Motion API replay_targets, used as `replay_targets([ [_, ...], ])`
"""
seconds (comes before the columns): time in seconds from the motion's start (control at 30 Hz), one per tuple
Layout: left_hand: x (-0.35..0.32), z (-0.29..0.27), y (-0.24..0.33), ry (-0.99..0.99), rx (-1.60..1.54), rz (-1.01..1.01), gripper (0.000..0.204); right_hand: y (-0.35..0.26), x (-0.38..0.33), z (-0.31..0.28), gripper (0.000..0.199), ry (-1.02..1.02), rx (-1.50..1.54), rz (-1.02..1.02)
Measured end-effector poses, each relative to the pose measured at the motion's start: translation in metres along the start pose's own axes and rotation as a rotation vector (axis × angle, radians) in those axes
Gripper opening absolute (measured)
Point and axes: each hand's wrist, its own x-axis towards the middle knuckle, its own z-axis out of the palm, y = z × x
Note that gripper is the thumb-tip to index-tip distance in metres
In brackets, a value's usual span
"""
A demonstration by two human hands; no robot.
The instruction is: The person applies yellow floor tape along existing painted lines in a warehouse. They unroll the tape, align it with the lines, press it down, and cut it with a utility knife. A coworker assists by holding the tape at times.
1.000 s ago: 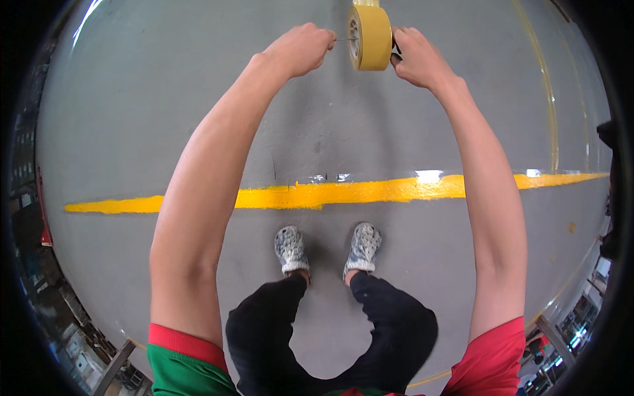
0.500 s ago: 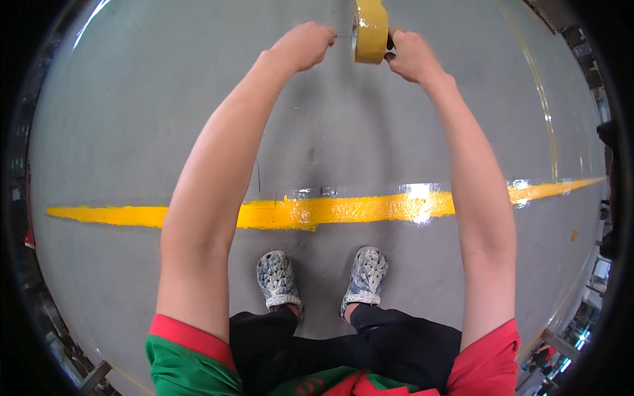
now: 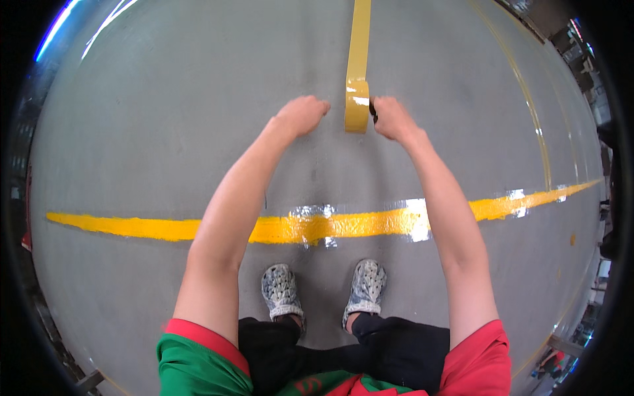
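A roll of yellow tape (image 3: 356, 115) hangs between my hands, a little ahead of me. From it a flat strip of yellow tape (image 3: 360, 39) runs away to the top edge of the view. My right hand (image 3: 394, 119) is closed at the roll's right side. A small dark piece (image 3: 373, 109) shows between its fingers and the roll; how it is joined to the roll is hidden. To the left of the roll, with a gap, my left hand (image 3: 302, 115) is closed too, and what its fingers hold is hidden.
A yellow painted band (image 3: 290, 228) with shiny clear film (image 3: 415, 221) along parts of it crosses the grey floor (image 3: 165, 132) ahead of my patterned clogs (image 3: 282, 290). At the right, a thinner yellow line (image 3: 531, 109) runs away from it. Dark clutter (image 3: 588, 72) lines the right edge.
Both hands and the roll have come nearer to me, down the view. A long strip of tape now shows beyond the roll.
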Motion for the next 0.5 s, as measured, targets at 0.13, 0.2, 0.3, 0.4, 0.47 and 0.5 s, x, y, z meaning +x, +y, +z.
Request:
replay_targets([
  [0.13,-0.005,0.01,0.003,-0.1,-0.008,0.002,0.022,-0.006,-0.015,0.011,0.025,-0.002,0.057,-0.029],
  [0.2,-0.005,0.015,0.004,-0.113,-0.03,-0.005,0.021,-0.005,-0.02,0.02,0.025,0.007,0.065,-0.014],
  [0.3,-0.005,0.02,0.005,-0.093,-0.048,-0.01,0.02,-0.002,-0.02,0.029,0.027,0.074,0.132,-0.009],
  [0.4,-0.003,0.019,0.003,-0.035,-0.054,-0.011,0.02,-0.001,-0.017,0.03,0.028,0.042,0.167,-0.002],
  [0.47,-0.001,0.015,0.003,0.016,-0.09,-0.026,0.02,-0.001,-0.013,0.026,0.03,0.102,0.206,0.018],
  [0.5,0.0,0.013,0.004,0.032,-0.086,-0.024,0.021,-0.001,-0.011,0.023,0.03,0.109,0.222,0.035],
])
